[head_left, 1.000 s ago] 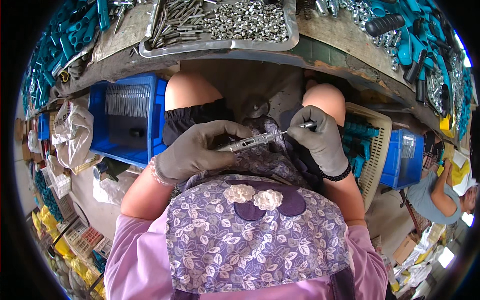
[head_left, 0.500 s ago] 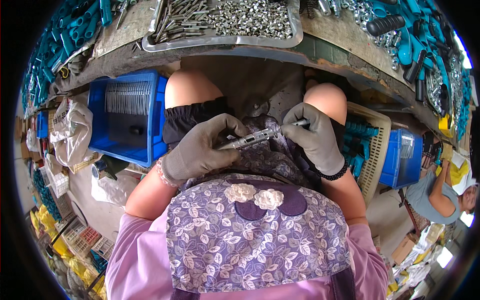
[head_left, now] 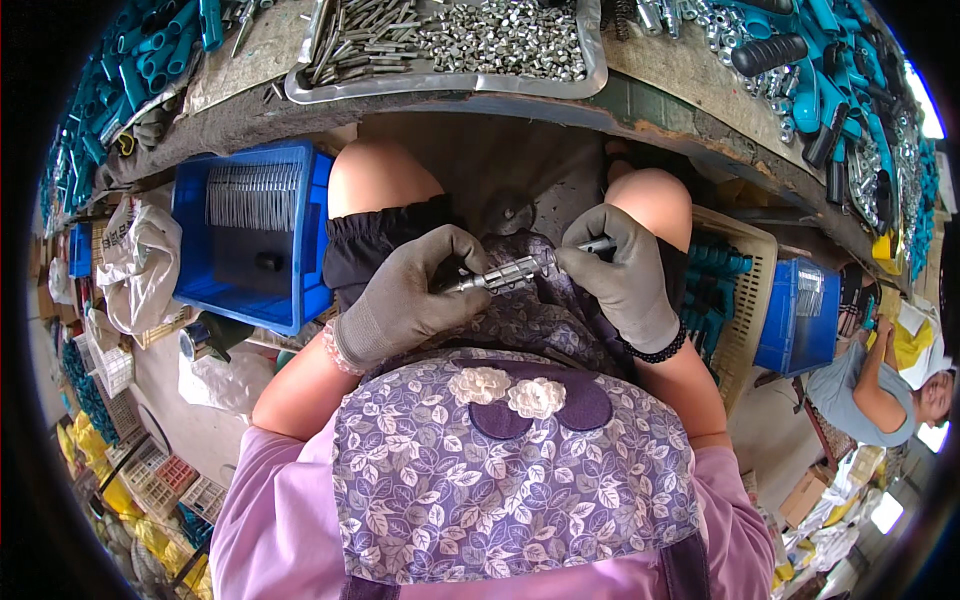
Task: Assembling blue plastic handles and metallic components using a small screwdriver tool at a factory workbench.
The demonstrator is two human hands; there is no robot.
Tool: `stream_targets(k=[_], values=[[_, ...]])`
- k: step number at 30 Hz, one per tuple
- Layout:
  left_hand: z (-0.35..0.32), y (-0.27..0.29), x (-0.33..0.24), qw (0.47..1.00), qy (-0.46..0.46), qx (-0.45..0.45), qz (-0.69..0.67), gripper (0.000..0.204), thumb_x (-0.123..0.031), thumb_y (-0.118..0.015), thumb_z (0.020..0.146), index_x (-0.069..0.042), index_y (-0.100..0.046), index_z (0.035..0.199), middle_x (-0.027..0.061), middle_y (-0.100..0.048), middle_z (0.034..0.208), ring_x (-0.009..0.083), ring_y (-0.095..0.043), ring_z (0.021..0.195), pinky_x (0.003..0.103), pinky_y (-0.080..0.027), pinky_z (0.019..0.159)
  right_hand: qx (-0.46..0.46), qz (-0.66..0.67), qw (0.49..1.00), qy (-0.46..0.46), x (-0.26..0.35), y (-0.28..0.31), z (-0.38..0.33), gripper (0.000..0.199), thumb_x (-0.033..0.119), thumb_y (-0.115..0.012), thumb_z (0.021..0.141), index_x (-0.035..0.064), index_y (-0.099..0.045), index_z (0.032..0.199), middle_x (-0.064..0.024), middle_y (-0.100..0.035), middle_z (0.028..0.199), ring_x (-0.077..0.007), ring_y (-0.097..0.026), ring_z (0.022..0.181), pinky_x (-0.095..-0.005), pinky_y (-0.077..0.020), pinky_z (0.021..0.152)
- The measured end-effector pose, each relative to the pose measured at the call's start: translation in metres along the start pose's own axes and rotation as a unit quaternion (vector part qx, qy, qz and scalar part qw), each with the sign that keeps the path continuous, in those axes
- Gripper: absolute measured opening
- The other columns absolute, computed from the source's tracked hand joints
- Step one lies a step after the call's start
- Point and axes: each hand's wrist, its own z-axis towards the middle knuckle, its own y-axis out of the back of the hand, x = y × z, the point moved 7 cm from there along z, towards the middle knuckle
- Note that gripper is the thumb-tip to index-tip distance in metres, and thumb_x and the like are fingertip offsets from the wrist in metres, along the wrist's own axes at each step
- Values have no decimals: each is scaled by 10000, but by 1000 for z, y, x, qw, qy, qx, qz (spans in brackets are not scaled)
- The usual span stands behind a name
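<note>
Grey knitted work gloves cover both of my hands, held above my lap. My left hand (head_left: 415, 295) is closed around a silver slotted metal tube (head_left: 515, 273), thumb and forefinger pinching its left part. Its right end points at my right hand (head_left: 625, 280), whose fingers are also closed. A short metal rod (head_left: 597, 245) sticks out between the right thumb and forefinger. The right fingertips are close to the tube's end, and whether they touch it I cannot tell. Below the hands lies a purple leaf-patterned apron (head_left: 520, 480).
Ahead, a workbench carries a metal tray (head_left: 440, 88) of small silver pins and slugs, with teal tool parts (head_left: 150, 55) on both sides. A blue crate (head_left: 250, 245) of metal rods stands left. At right are a beige basket (head_left: 755, 300), another blue crate (head_left: 800, 315) and a seated person (head_left: 870, 390).
The tube has turned and shifted slightly within my left hand. My right fingertips have moved a little left and up. The right hand keeps its pinch on the rod.
</note>
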Motion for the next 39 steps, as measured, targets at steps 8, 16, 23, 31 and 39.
stream_targets(k=[8, 16, 23, 31, 39], values=[[3, 2, 6, 1000, -2, -6, 12, 284, 28, -687, 838, -51, -528, 1060, 3, -559, 1031, 72, -529, 923, 240, -458, 821, -23, -4, 1000, -9, -3, 0, 1, 133, 60, -733, 839, 47, -601, 853, 29, -588, 767, -40, -521, 698, -222, -438, 651], [2, 0, 4, 998, 24, 11, -52, 277, 13, -702, 843, -54, -531, 1050, 16, -563, 1038, 86, -519, 967, 256, -449, 856, 60, 1, 997, 51, 10, -10, 0, 138, 134, -530, 995, 20, -574, 931, -8, -533, 830, -85, -485, 740, -253, -432, 699], [6, -3, 2, 999, -22, 32, -30, 268, 10, -700, 860, -54, -528, 1054, 19, -565, 1027, 74, -525, 925, 244, -458, 801, 41, -109, 974, 195, 22, -26, -3, 60, 41, -483, 1000, -5, -514, 1023, -109, -510, 855, -206, -485, 724, -306, -437, 713], [12, -8, -7, 999, -32, 17, -24, 268, -2, -688, 888, -51, -512, 1084, 16, -571, 1017, 65, -531, 870, 218, -450, 711, 6, 2, 997, 79, 8, -4, 1, 100, 147, -537, 1025, 49, -548, 1006, 27, -510, 802, -45, -475, 668, -224, -427, 609], [0, -7, -16, 990, 79, 73, -91, 225, -142, -593, 986, -60, -481, 1163, 26, -578, 815, 69, -501, 588, 211, -392, 526, 77, -52, 994, 63, 28, 3, 14, 153, 161, -575, 1005, 34, -556, 1088, 0, -514, 751, -69, -503, 639, -258, -439, 596]])
